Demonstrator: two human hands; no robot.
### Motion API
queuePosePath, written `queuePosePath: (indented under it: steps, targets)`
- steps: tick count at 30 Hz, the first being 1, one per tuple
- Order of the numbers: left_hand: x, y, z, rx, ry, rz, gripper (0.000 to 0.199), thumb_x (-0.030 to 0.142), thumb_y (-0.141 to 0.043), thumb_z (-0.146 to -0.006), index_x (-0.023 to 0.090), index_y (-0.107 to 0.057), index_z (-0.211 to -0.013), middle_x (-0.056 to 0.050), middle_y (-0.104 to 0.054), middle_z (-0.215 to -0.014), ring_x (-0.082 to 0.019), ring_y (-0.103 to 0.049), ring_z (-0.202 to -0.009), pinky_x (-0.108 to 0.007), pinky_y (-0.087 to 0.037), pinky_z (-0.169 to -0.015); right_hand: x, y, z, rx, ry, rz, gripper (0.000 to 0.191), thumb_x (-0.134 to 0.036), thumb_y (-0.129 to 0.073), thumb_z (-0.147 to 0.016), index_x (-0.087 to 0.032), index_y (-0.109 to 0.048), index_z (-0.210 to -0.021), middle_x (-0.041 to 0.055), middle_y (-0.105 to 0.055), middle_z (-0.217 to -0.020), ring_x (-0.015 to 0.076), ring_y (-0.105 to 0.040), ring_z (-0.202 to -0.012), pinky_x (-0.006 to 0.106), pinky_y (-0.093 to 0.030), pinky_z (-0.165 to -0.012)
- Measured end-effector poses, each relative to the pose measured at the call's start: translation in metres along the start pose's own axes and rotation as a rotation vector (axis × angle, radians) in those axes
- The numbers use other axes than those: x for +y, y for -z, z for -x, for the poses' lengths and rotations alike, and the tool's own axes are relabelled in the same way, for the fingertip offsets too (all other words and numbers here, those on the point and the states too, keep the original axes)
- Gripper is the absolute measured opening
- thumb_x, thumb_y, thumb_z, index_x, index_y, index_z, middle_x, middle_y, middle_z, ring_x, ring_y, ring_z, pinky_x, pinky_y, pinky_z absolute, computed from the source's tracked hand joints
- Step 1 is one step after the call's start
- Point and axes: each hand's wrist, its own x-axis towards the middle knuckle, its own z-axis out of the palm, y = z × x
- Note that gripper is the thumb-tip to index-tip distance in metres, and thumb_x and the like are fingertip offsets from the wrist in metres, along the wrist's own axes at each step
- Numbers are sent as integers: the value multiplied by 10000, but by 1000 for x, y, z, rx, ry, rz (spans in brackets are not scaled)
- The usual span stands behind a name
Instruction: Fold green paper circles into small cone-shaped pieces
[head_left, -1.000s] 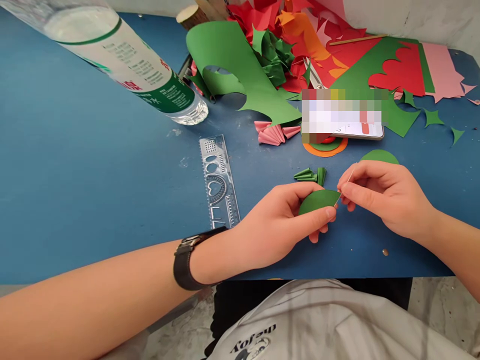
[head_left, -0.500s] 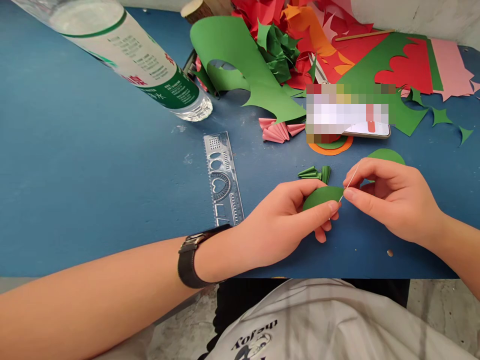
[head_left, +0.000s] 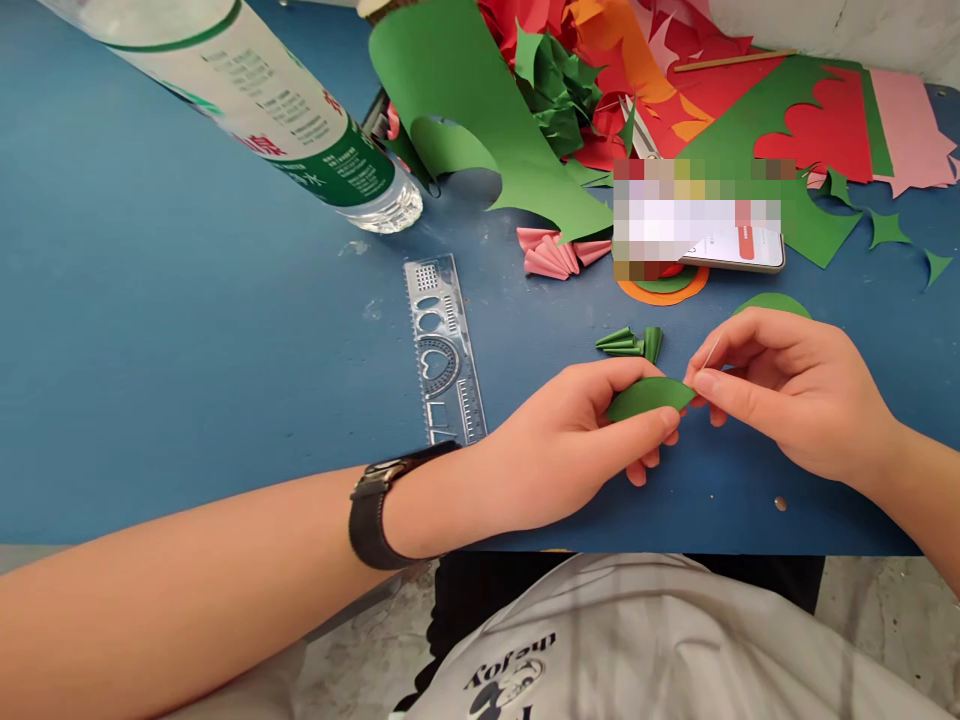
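Observation:
My left hand (head_left: 581, 440) pinches a green paper piece (head_left: 651, 397) between thumb and fingers; the paper bends in a leaf-like curve. Closed at its right tip, my right hand (head_left: 787, 395) grips a thin white stick (head_left: 710, 352), whose lower end is hidden by the fingertips and paper. Just beyond my left fingers lie several rolled green paper cones (head_left: 634, 343). A green paper disc (head_left: 776, 303) lies behind my right hand, partly covered by it.
A clear ruler (head_left: 442, 350) lies left of my hands, below a large water bottle (head_left: 300, 120). Pink paper cones (head_left: 555, 255), a phone (head_left: 739, 250) on paper discs, scissors (head_left: 639, 135) and coloured paper scraps (head_left: 559, 95) lie farther back. The table's front edge is near my forearms.
The white stick has slid back from across the paper's right end; only a short upper length now shows by my right fingers. My right fingers curl in closer to the paper's tip.

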Motion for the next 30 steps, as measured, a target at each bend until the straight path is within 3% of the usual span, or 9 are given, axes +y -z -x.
queuePosePath:
  steps: [9,17,21,30]
  targets:
    - [1,0,0,33,-9,-29,193,313,-789,-877,156,-707,-802,15,-682,-742,-90,-609,-619,-191,-555,-592,-1,-1,1,17,78,75,84,-273,-799,-914,-220,-756,-865,12,-780,-897,100,-674,-683,225,-605,-595]
    - [0,2,2,60,28,-107,267,345,-910,-762,177,-719,-845,25,-664,-691,-122,-611,-627,-212,-505,-574,-4,-3,1,18,-5,23,106,-202,-843,-845,-220,-747,-805,4,-765,-791,117,-701,-635,241,-621,-574]
    - [1,1,1,63,-13,-75,169,264,-877,-797,174,-737,-831,32,-687,-702,-97,-610,-643,-189,-504,-608,-4,-2,-1,9,-39,-50,94,-194,-830,-863,-219,-754,-813,7,-759,-770,122,-701,-637,249,-615,-564]
    - [3,3,0,-75,-5,192,119,182,-806,-850,161,-722,-769,37,-699,-683,-69,-616,-618,-181,-514,-626,10,10,-13,-282,97,-175,139,-148,-844,-861,-274,-837,-920,3,-777,-896,136,-726,-821,291,-624,-743]
